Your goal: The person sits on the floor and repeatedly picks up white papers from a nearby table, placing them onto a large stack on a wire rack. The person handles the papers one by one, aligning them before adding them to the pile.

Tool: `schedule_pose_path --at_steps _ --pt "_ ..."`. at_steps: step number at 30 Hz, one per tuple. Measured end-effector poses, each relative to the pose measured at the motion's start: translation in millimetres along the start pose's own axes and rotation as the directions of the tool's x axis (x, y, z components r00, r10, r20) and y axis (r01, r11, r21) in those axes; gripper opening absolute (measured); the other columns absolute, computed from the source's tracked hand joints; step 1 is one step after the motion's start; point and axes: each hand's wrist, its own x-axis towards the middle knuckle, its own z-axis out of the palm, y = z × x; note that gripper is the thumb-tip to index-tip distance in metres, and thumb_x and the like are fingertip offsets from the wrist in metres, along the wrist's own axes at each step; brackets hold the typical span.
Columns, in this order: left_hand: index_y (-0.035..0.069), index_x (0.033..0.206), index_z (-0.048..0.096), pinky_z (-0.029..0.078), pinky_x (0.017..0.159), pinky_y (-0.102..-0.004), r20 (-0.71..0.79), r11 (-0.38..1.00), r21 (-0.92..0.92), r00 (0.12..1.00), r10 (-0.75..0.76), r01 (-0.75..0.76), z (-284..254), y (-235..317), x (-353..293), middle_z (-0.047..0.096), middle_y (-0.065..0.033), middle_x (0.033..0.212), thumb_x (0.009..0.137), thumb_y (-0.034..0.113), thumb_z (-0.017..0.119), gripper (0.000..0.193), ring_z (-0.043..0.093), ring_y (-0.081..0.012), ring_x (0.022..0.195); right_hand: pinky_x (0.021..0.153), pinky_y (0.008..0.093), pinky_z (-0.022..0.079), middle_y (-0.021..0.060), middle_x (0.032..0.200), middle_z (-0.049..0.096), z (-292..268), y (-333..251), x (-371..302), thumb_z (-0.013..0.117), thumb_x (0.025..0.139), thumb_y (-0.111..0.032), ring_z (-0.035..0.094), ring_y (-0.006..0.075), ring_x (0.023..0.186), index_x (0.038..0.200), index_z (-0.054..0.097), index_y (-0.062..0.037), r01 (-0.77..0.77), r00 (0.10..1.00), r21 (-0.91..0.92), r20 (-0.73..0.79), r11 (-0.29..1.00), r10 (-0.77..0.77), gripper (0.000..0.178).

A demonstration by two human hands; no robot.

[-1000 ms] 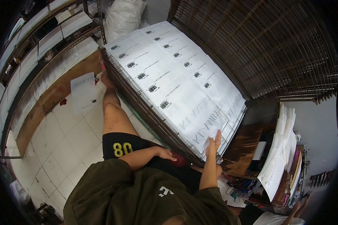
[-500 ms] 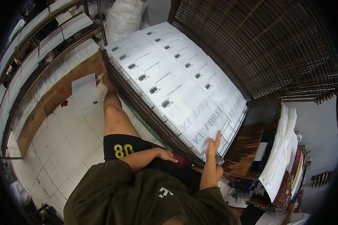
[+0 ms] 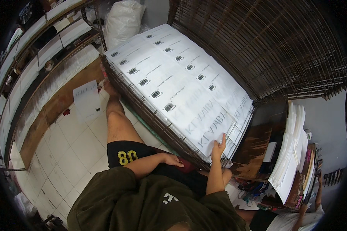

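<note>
White sheets printed with black letters and small code blocks [image 3: 173, 73] lie overlapping in rows on a hinged wire rack [image 3: 158, 117] in front of me. My right hand [image 3: 218, 148] is at the rack's near right corner, its thumb by the nearest printed sheet [image 3: 209, 135] and one finger stretched upward. That sheet's edge seems held in the hand; the other fingers are partly hidden. Low by my lap, my left hand [image 3: 172, 159] has its fingers together beside a dark red thing [image 3: 186, 166]. What it holds, if anything, is hidden.
The raised wire layers [image 3: 258, 42] lean at the back right. A stack of white frames [image 3: 291, 150] stands on the right, with another person [image 3: 300, 219] below it. Shelving [image 3: 46, 54] lines the left. One printed sheet [image 3: 86, 100] lies on the tiled floor; a white sack [image 3: 123, 23] is behind.
The view has shifted slightly. Both my hands keep nearly the same places. The other person at the lower right has moved an arm upward.
</note>
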Motion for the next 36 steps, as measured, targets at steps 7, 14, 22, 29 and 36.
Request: schedule_pose_path --at_steps 7,14,22,29,36 --pt "-0.002 0.113 0.061 0.036 0.099 -0.0354 -0.026 1.0 -0.009 1.0 -0.001 0.001 3 -8 7 0.055 -0.0197 0.123 0.078 0.075 0.048 0.086 0.049 -0.0285 0.116 0.08 0.0236 0.046 0.0155 0.143 0.037 -4 1 0 0.046 0.077 0.013 0.056 0.0152 0.099 0.141 0.035 -0.0021 0.056 0.998 -0.071 0.007 0.996 -0.056 0.067" --pt "-0.005 0.119 0.057 0.035 0.101 -0.033 0.012 1.0 -0.01 1.0 -0.022 0.022 -2 -2 2 0.054 -0.0214 0.126 0.079 0.073 0.049 0.088 0.048 -0.0285 0.119 0.081 0.0241 0.042 0.0176 0.139 0.042 2 14 3 0.048 0.077 0.01 0.047 0.0228 0.122 0.136 0.044 -0.0047 0.336 0.93 -0.387 -0.008 0.859 -0.367 0.06" --pt "0.0 0.103 0.063 0.041 0.084 -0.0325 0.04 0.998 -0.059 0.999 0.033 -0.03 -4 13 -8 0.06 -0.0105 0.098 0.082 0.07 0.049 0.074 0.052 -0.0215 0.094 0.097 0.0317 0.038 0.0233 0.135 0.044 0 8 9 0.05 0.077 0.008 0.044 0.0336 0.124 0.133 0.044 0.0007 0.258 0.949 -0.43 -0.056 0.865 -0.311 0.057" --pt "0.0 0.094 0.063 0.039 0.088 -0.0309 0.014 0.997 -0.081 1.0 0.019 -0.017 -1 10 -8 0.059 -0.0097 0.1 0.084 0.068 0.049 0.07 0.051 -0.0198 0.097 0.103 0.0353 0.035 0.0245 0.134 0.043 -2 27 14 0.051 0.078 0.007 0.043 0.0357 0.125 0.133 0.041 0.0041 0.243 0.949 -0.424 -0.084 0.872 -0.305 0.056" --pt "-0.001 0.112 0.059 0.036 0.096 -0.0303 0.045 0.997 -0.071 0.999 0.011 -0.008 -6 30 -5 0.055 -0.0105 0.118 0.085 0.063 0.051 0.07 0.049 -0.0196 0.107 0.104 0.0399 0.035 0.0214 0.135 0.043 -11 -18 2 0.061 0.078 -0.004 0.042 0.0353 0.126 0.133 0.043 -0.0008 0.261 0.909 -0.552 -0.135 0.792 -0.394 0.058"
